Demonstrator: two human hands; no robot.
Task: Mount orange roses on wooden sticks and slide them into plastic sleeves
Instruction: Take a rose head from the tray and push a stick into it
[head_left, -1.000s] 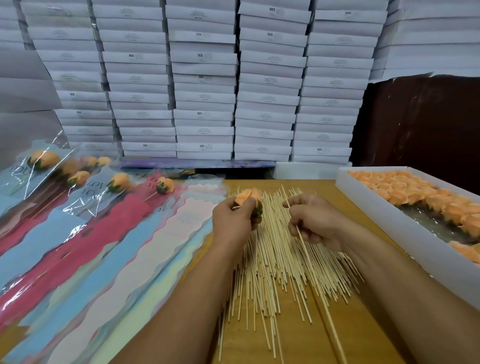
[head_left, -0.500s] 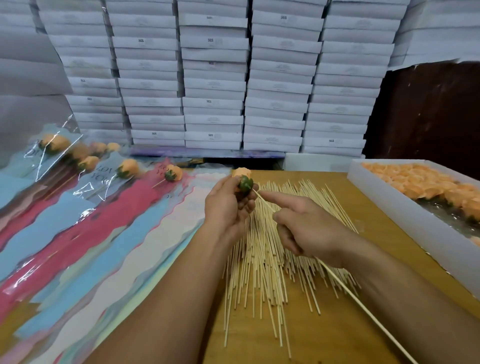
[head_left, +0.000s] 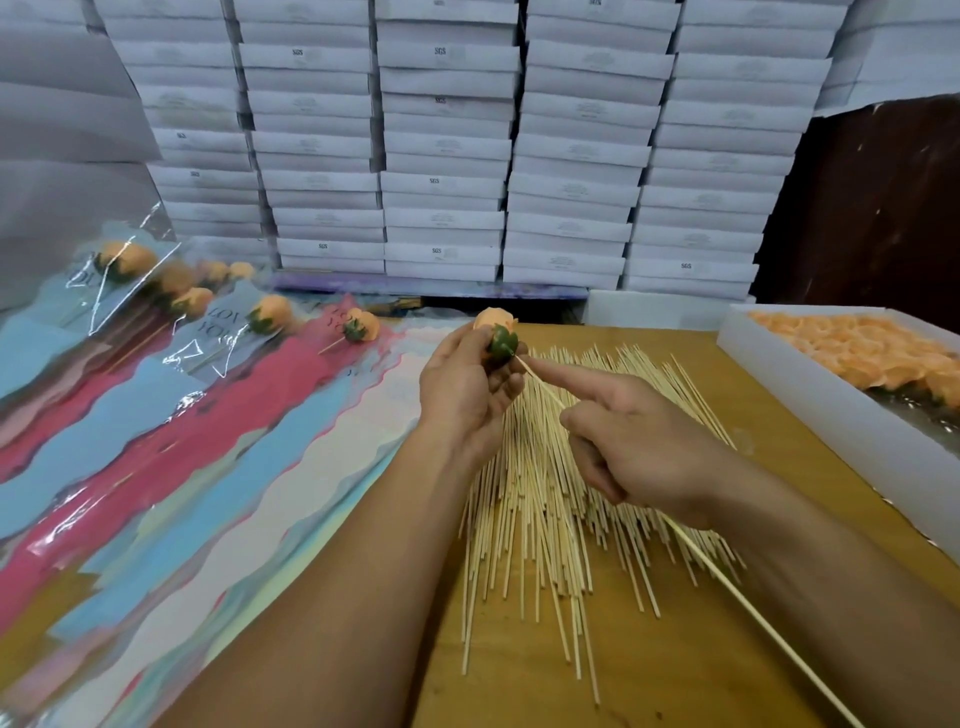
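My left hand (head_left: 467, 389) grips an orange rose (head_left: 497, 332) by its green base, held above the far end of the stick pile (head_left: 561, 499). My right hand (head_left: 639, 441) holds one wooden stick (head_left: 748, 608), its index finger stretched along it. The stick's tip touches the rose's green base. The stick's long tail runs down to the lower right corner. Coloured plastic sleeves (head_left: 171, 467) lie fanned out on the left. Several of them hold mounted roses (head_left: 270, 312) at their far ends.
A white tray (head_left: 810, 395) of loose orange roses stands at the right on the wooden table (head_left: 701, 675). Stacked white boxes (head_left: 447, 156) form a wall behind. A dark panel (head_left: 883, 208) stands at the back right.
My right hand lifted one stick from the pile and brought its tip to the rose's base. My left hand turned the rose so its green base faces the stick.
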